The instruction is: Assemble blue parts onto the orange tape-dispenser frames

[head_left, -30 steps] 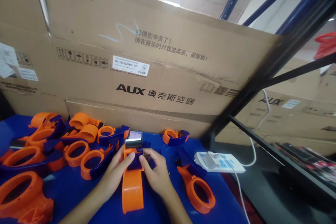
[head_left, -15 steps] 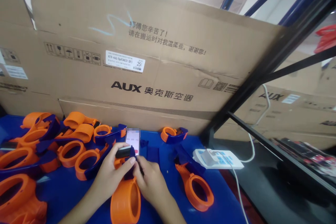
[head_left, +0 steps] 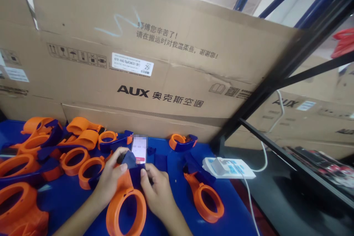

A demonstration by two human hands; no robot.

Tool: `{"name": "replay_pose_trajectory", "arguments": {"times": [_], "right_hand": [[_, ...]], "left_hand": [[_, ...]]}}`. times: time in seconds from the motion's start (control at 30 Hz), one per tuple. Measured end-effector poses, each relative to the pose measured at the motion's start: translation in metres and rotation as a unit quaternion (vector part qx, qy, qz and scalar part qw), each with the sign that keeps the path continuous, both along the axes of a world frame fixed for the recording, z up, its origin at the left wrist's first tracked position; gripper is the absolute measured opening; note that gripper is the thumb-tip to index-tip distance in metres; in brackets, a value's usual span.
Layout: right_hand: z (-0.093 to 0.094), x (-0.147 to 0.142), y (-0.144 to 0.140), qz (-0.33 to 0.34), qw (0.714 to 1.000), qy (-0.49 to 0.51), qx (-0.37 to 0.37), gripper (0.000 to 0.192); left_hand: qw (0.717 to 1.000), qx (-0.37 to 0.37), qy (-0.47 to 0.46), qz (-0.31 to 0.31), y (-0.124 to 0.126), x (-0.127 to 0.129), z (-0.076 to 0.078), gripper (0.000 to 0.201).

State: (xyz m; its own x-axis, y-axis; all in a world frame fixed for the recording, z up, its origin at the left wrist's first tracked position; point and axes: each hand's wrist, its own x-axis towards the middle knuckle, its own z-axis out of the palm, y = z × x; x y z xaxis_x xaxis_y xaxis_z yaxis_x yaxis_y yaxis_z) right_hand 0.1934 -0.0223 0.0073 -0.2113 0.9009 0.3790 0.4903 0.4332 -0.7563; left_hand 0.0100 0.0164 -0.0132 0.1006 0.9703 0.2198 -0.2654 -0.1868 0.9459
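Between my hands is an orange tape dispenser [head_left: 113, 212] with dark blue parts at its upper end. Its round hub faces me, low in the view. My left hand [head_left: 112, 177] is closed around the head of the dispenser, its thumb against a blue flap [head_left: 129, 160]. On the other side, my right hand [head_left: 158, 188] pinches the dispenser's blue part, thumb on top; its fingertips are partly hidden. Just beyond the hands lies a phone [head_left: 139, 148] showing a running timer.
Several orange and blue tape dispensers [head_left: 74, 161] crowd the left of the blue table. Another dispenser [head_left: 208, 202] lies at right, and one [head_left: 177, 142] at the back. A white power strip [head_left: 240, 169] with cables sits beside a black rack post [head_left: 250, 96]. A large carton [head_left: 166, 77] stands behind.
The dispenser has turned so that its hub opening faces me more. My left hand has tilted with it, and the blue flap now shows broadside. My right hand stays close to its place.
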Motion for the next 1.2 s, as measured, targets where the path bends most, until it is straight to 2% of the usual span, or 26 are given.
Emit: {"name": "replay_pose_trajectory", "arguments": {"times": [0.13, 0.2, 0.27, 0.33, 0.4, 0.57, 0.73, 0.97, 1.07, 1.2], "right_hand": [[-0.001, 0.007, 0.006, -0.031, 0.999, -0.042, 0.009, 0.027], [-0.004, 0.017, 0.011, -0.089, 0.994, -0.058, 0.020, 0.030], [-0.009, 0.030, 0.018, -0.173, 0.983, -0.061, 0.026, 0.034], [-0.015, 0.045, 0.025, -0.249, 0.966, -0.069, 0.026, 0.040], [-0.022, 0.059, 0.033, -0.288, 0.953, -0.090, 0.026, 0.048], [-0.040, 0.073, 0.046, -0.285, 0.946, -0.140, 0.063, 0.050], [-0.049, 0.072, 0.052, -0.275, 0.942, -0.174, 0.075, 0.048], [-0.044, 0.064, 0.043, -0.272, 0.937, -0.211, 0.058, 0.044], [-0.041, 0.051, 0.033, -0.271, 0.920, -0.282, 0.039, 0.051], [-0.036, 0.041, 0.026, -0.274, 0.893, -0.356, 0.015, 0.041]], "left_hand": [[0.987, -0.073, -0.142, -0.014, 0.000, 0.003, 0.000, 0.026], [0.975, -0.096, -0.197, -0.021, 0.000, 0.001, 0.004, 0.026], [0.965, -0.113, -0.233, -0.032, 0.000, -0.003, 0.009, 0.027], [0.963, -0.116, -0.240, -0.038, 0.000, -0.005, 0.015, 0.026], [0.967, -0.108, -0.227, -0.042, -0.002, -0.005, 0.020, 0.024], [0.978, -0.099, -0.177, -0.037, -0.011, 0.002, 0.025, 0.027], [0.980, -0.117, -0.157, -0.031, -0.009, 0.002, 0.014, 0.029], [0.989, -0.106, -0.105, -0.018, 0.001, -0.002, 0.004, 0.035], [0.992, -0.093, -0.083, -0.011, 0.003, -0.004, 0.000, 0.039], [0.995, -0.082, -0.063, -0.009, 0.004, -0.005, -0.003, 0.039]]}}
